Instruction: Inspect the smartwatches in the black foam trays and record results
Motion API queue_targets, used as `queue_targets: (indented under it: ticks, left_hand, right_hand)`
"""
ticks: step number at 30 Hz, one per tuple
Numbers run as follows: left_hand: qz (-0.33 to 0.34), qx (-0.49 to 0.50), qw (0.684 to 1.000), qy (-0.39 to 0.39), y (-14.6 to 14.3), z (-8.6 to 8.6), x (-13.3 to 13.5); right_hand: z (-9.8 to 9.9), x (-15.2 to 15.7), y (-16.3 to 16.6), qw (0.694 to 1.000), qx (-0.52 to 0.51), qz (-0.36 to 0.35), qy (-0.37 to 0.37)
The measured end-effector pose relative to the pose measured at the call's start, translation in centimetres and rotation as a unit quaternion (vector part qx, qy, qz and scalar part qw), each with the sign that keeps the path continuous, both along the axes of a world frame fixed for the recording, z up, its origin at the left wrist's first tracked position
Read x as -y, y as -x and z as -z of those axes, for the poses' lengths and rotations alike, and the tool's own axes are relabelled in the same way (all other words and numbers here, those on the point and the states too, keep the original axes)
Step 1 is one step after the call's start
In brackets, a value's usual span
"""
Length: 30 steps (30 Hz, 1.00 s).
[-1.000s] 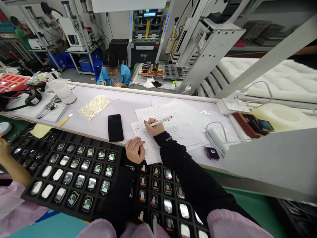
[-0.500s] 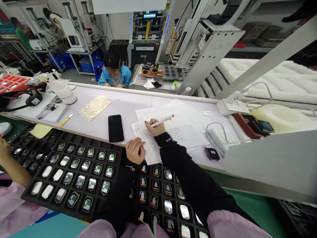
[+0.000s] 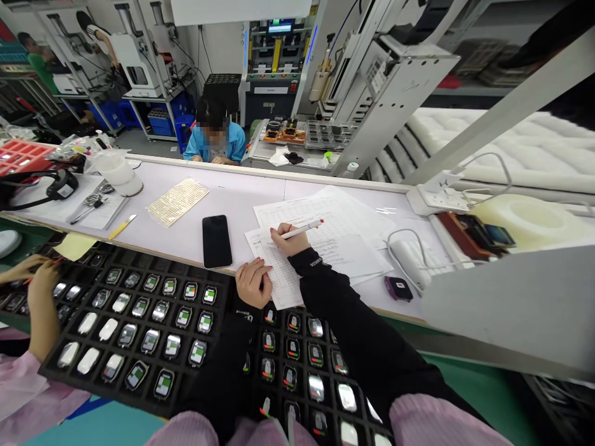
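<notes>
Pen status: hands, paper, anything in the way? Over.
Right hand grips pen over sheet, pen's writing end hidden. Left hand at sheet's edge. Phone near left hand, off the sheet; no obstruction seen.

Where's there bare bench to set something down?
Beyond the phone, between the gold sheet and the papers, the white bench is bare. A smaller gap lies between the yellow knife and the phone. It's crowded around the cup and notebook, and where the left hand and right hand meet the papers.

Right hand [image 3: 292, 240] pinched, left hand [image 3: 253, 283] — palm down — gently bent (forearms [image 3: 337, 297] outstretched)
</notes>
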<state>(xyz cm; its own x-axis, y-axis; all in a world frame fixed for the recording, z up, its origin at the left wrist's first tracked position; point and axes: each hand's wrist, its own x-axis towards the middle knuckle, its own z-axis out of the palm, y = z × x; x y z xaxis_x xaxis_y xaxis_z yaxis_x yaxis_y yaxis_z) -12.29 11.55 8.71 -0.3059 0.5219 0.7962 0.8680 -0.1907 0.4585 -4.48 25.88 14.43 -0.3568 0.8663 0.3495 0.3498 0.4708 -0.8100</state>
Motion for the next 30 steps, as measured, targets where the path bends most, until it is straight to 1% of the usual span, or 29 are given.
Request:
queue_targets:
  ticks: [1,2,4,5,7,9,11,13,15,16,19,22,25,30]
  left_hand:
    - [0.0,0.0,1.0,0.001,0.0,0.0,0.0]
    - [0.0,0.001,1.0,0.001,0.0,0.1,0.0]
    - [0.0,0.002,1.0,0.002,0.0,0.2,0.0]
    - [-0.001,0.002,1.0,0.003,0.0,0.2,0.0]
    - [-0.003,0.001,1.0,0.004,0.0,0.3,-0.1]
    - [-0.005,-0.002,1.0,0.003,0.0,0.3,-0.1]
    - [-0.005,-0.002,1.0,0.0,0.0,0.3,-0.1]
    - [-0.004,-0.001,1.0,-0.001,0.0,0.2,-0.1]
    - [-0.004,-0.001,1.0,0.004,0.0,0.2,-0.1]
    - [-0.003,0.0,1.0,0.007,0.0,0.2,0.0]
    - [0.0,0.003,1.0,0.005,0.0,0.1,0.0]
    - [-0.001,0.002,1.0,-0.003,0.0,-0.1,0.0]
    - [-0.001,-0.004,1.0,-0.006,0.0,-0.3,0.0]
    - [-0.004,-0.009,1.0,0.002,0.0,-0.3,0.0]
  right_hand:
    - [0.0,0.0,0.0,1.0,0.004,0.02,-0.007]
    - [0.0,-0.1,-0.1,0.998,0.007,0.056,-0.016]
    - [0.2,-0.5,-0.3,0.989,0.005,0.145,-0.029]
    - [0.2,-0.7,-0.4,0.983,0.002,0.179,-0.029]
    - [0.4,-1.1,-0.5,0.978,-0.005,0.207,-0.02]
    - [0.4,-1.3,-0.4,0.98,-0.027,0.198,0.009]
    - [0.2,-1.3,-0.2,0.98,-0.08,0.174,0.057]
    - [-0.1,-1.2,0.0,0.972,-0.14,0.158,0.102]
    - [-0.4,-1.0,0.0,0.966,-0.169,0.152,0.12]
    - [-0.6,-0.8,-0.1,0.968,-0.16,0.147,0.122]
    - [-0.7,-0.5,-0.4,0.984,-0.071,0.132,0.101]
    - [-0.2,-0.7,-0.5,0.99,0.006,0.137,0.027]
    - [0.6,-1.0,-0.3,0.989,0.043,0.139,-0.034]
    - [1.0,-1.3,-0.2,0.988,0.067,0.124,-0.059]
